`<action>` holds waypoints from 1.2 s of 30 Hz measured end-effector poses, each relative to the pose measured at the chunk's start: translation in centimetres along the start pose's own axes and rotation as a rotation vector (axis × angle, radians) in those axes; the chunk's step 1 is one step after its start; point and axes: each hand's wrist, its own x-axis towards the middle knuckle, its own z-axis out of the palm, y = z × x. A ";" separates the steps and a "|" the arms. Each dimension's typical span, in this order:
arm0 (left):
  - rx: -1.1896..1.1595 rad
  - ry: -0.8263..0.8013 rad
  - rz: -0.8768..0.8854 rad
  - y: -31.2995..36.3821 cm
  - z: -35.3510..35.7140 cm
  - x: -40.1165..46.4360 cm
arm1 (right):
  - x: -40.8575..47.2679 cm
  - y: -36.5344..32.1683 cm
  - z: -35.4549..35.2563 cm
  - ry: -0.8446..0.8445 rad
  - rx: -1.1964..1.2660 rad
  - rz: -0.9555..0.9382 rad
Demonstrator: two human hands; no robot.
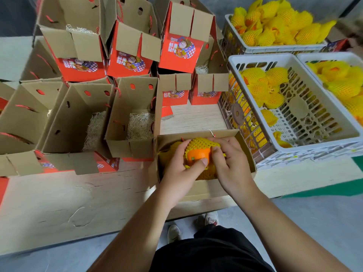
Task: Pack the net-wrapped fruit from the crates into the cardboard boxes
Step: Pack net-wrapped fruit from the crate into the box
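An orange fruit (198, 155) in a yellow foam net sits partly bared inside the open cardboard box (246, 148) in front of me. My left hand (179, 169) grips it from the left, thumb pressed on its underside. From the right, my right hand (227, 161) holds the same fruit, fingers curled on the net. More net-wrapped fruit lies beneath it in the box. A white crate (255, 107) to the right holds several wrapped fruits at its far end.
Open cardboard boxes with straw padding (140, 124) stand to the left, and red printed boxes (178, 50) are stacked behind. Two more white crates of wrapped fruit, one (275, 26) at the back right and one (341, 83) at the far right. Flat cardboard sheet (68, 203) covers the table front.
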 end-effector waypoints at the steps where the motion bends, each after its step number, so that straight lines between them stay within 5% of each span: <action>1: -0.003 0.046 0.042 0.0 0.1 0.3 | -0.2 0.0 -0.1 0.042 -0.051 -0.064; 5: 0.051 0.250 0.172 -0.2 0.3 1.2 | -0.5 -0.7 -0.2 -0.021 -0.014 -0.211; 8: 0.148 0.301 0.216 -1.0 0.3 1.7 | -0.3 -2.3 0.9 0.107 0.343 0.229; 11: 0.074 0.213 0.273 -1.4 0.7 1.6 | 0.6 -2.7 1.7 -0.076 0.785 0.702; 15: 0.114 0.166 0.380 -1.9 -0.2 1.6 | 1.7 -1.5 0.9 -0.070 0.998 0.825; 19: 0.335 0.052 0.316 -0.9 -1.2 1.7 | 2.8 0.8 1.1 -0.030 0.719 0.716; 21: 0.585 0.132 0.289 -0.7 -1.9 1.6 | 3.6 2.3 1.0 -0.003 0.336 0.628; 24: 1.007 0.336 0.238 -1.3 -2.7 1.2 | 3.5 4.6 1.9 -0.211 -0.216 0.519; 27: 1.194 0.331 0.191 -1.9 -2.5 1.1 | 2.5 5.6 4.4 -0.273 -0.628 0.353; 36: 1.248 0.385 0.251 -1.8 -2.3 1.7 | 3.1 6.3 4.2 -0.312 -0.583 0.359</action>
